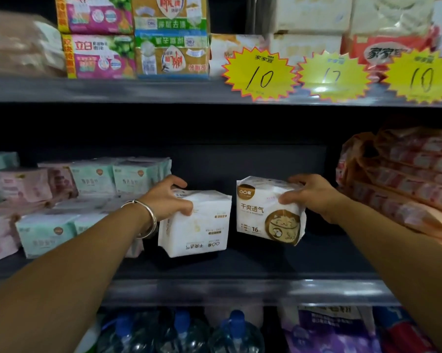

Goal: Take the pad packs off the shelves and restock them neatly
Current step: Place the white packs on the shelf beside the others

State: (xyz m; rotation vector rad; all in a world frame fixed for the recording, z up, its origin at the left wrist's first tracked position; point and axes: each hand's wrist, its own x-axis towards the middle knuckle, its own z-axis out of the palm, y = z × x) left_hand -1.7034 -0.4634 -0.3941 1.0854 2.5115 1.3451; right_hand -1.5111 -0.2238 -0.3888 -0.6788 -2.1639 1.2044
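Two white pad packs held above the middle shelf [214,263], side by side, a dark gap between them, not touching.

Left pad pack [197,225]: printed face toward the camera, text upside down, so its top points downward. Long axis roughly vertical, leaning slightly left at the bottom. Left hand [167,200] grips its upper left corner, fingers curled over the top, thumb on the front face. Silver bangle [144,220] on that wrist. Whether the bottom edge touches the shelf floor cannot be told.

Right pad pack [268,212]: upright, text right way up, brown cat emblem at lower right of the face, "16" printed beside it. Slightly tilted, top toward the left. Right hand [311,197] holds its upper right corner, fingers wrapped over the top edge, thumb pressed on the front. Pack appears lifted clear of the shelf floor.

Left of the hands: mint and pink packs [92,179] stacked in two rough tiers, some askew, the nearest just beside the left wrist. Right: orange-pink wrapped bundles [405,179] piled at a slant, close behind the right forearm.

Upper shelf: soap boxes [171,54] in green and magenta wrappers, pale packs further right, three yellow starburst price tags [260,73] reading 10, 12 (blurred), 10.

Below the shelf lip: blue-capped water bottles [181,332] and a purple bag [329,329]
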